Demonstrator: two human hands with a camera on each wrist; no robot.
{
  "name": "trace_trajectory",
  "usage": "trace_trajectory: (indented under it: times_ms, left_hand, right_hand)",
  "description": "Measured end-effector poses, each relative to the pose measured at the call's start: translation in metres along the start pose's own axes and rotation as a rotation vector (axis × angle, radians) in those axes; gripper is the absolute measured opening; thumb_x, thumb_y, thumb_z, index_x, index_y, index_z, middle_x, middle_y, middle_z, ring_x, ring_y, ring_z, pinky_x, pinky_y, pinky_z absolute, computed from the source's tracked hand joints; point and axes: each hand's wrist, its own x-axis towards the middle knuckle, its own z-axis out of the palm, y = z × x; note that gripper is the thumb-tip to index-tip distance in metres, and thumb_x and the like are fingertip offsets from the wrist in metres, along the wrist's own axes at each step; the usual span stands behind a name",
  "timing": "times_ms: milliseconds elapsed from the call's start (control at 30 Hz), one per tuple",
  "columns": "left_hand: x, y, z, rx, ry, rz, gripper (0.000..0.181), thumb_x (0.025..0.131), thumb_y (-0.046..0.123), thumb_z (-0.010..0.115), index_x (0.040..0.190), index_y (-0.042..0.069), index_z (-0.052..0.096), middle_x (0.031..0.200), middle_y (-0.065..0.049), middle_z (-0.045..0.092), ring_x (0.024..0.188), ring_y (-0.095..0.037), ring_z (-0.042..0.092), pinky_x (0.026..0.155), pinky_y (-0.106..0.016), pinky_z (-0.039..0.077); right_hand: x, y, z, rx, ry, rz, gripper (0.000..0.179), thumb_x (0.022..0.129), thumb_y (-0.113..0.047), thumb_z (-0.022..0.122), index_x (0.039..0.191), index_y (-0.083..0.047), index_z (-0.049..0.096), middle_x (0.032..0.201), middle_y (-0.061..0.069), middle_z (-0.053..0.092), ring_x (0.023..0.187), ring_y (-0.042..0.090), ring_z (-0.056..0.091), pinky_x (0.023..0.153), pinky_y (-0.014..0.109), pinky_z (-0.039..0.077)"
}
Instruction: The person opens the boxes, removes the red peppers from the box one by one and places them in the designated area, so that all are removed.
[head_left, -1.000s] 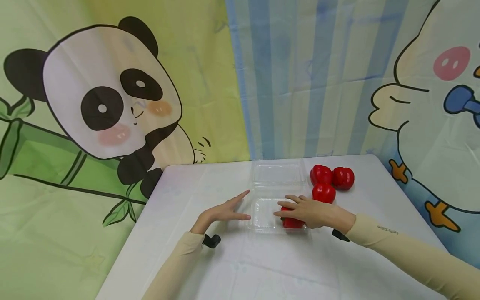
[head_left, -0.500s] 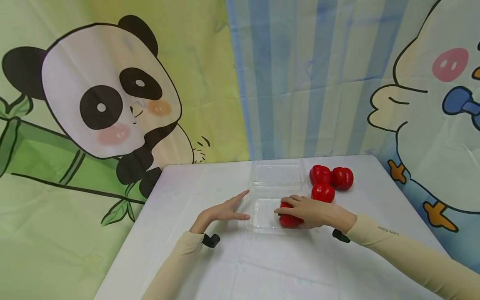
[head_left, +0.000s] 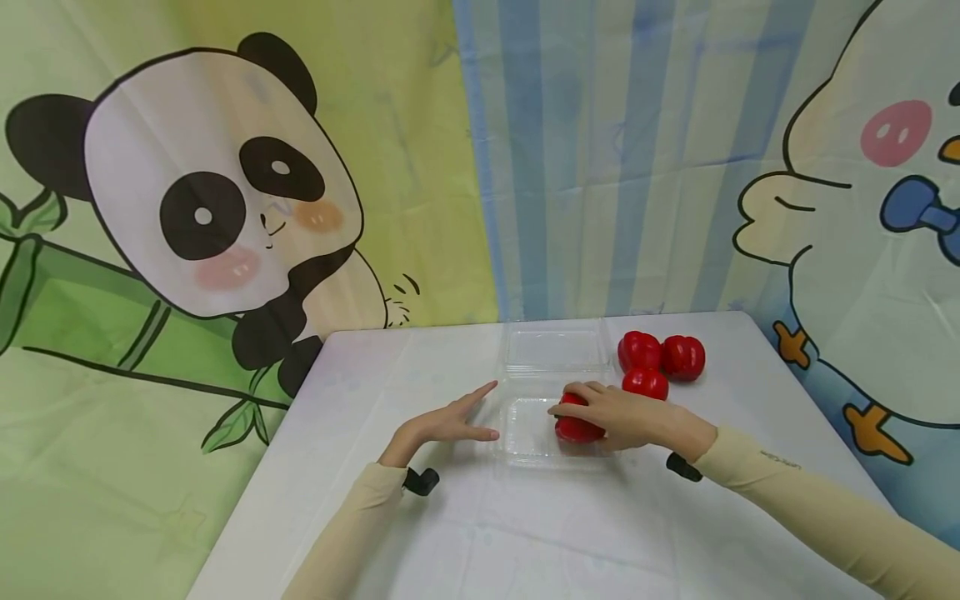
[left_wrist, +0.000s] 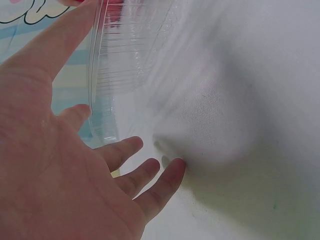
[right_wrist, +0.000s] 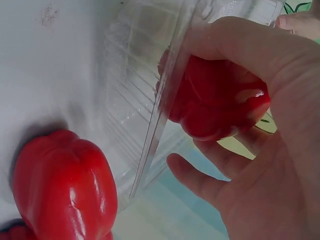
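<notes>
My right hand (head_left: pixel 626 417) holds a red bell pepper (head_left: pixel 576 427) at the right side of a clear plastic clamshell box (head_left: pixel 525 433). In the right wrist view the thumb and several fingers curve round this pepper (right_wrist: pixel 220 102), partly covering it, and the pepper dips past the box's rim (right_wrist: pixel 150 142). On the box's left side my left hand (head_left: pixel 448 421) has its thumb and forefinger spread apart. The left wrist view shows that hand (left_wrist: pixel 75 150) with its thumb and fingertips along the box wall (left_wrist: pixel 125 55), holding nothing.
The box's lid (head_left: pixel 558 348) lies folded back behind it. Three more red bell peppers (head_left: pixel 643 385) sit grouped on the white table (head_left: pixel 420 358), right of the lid. A cartoon-printed cloth (head_left: pixel 570 167) hangs behind the table.
My right fingers, earlier spread over the pepper, have drawn in round it. The pepper has shifted slightly back and to the left with that hand. My left hand has stayed in place.
</notes>
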Motion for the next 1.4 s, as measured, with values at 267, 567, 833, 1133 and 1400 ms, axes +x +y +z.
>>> trace_trajectory:
  times_ms: [267,567,833,1133,1400]
  left_hand:
    - [0.0,-0.002,0.001,0.004,0.003,0.005,0.103,0.088,0.06,0.068,0.163,0.028,0.005,0.171,0.0,0.007,0.158,-0.027,0.008,0.124,-0.057,0.018]
    - [-0.002,0.001,0.0,-0.009,0.001,0.005,0.104,0.088,0.06,0.069,0.163,0.027,0.005,0.171,-0.002,0.007,0.158,-0.029,0.009,0.123,-0.059,0.018]
    - [-0.002,0.001,0.001,0.006,0.012,0.02,0.103,0.088,0.062,0.067,0.163,0.03,0.004,0.171,-0.006,0.008,0.157,-0.032,0.01,0.123,-0.061,0.017]
    - [-0.001,0.0,0.002,-0.005,0.019,0.012,0.104,0.088,0.06,0.068,0.163,0.026,0.005,0.171,-0.001,0.007,0.157,-0.027,0.009,0.124,-0.057,0.019]
    - [0.0,0.001,0.002,0.017,0.019,0.026,0.104,0.089,0.058,0.068,0.164,0.024,0.005,0.171,-0.001,0.008,0.157,-0.028,0.009,0.124,-0.057,0.018]
  right_hand:
    - [-0.013,0.006,-0.005,0.0,0.088,-0.009,0.092,0.073,-0.024,0.09,0.151,-0.033,0.041,0.147,0.008,0.045,0.133,0.031,0.045,0.089,0.047,0.059]
    - [-0.033,0.011,-0.012,-0.013,0.181,0.002,0.096,0.069,-0.021,0.092,0.15,-0.028,0.042,0.141,0.007,0.049,0.129,0.029,0.047,0.089,0.046,0.059]
    - [-0.052,0.021,-0.019,0.034,0.264,0.066,0.101,0.063,-0.024,0.095,0.15,-0.025,0.044,0.14,0.009,0.05,0.129,0.032,0.048,0.085,0.049,0.06]
    - [-0.084,0.044,-0.017,0.077,0.342,0.221,0.1,0.065,-0.028,0.095,0.15,-0.025,0.043,0.138,0.016,0.05,0.125,0.04,0.05,0.079,0.05,0.061]
    - [-0.11,0.068,-0.014,0.124,0.368,0.421,0.097,0.069,-0.03,0.092,0.149,-0.012,0.04,0.136,0.03,0.046,0.119,0.051,0.05,0.076,0.054,0.061]
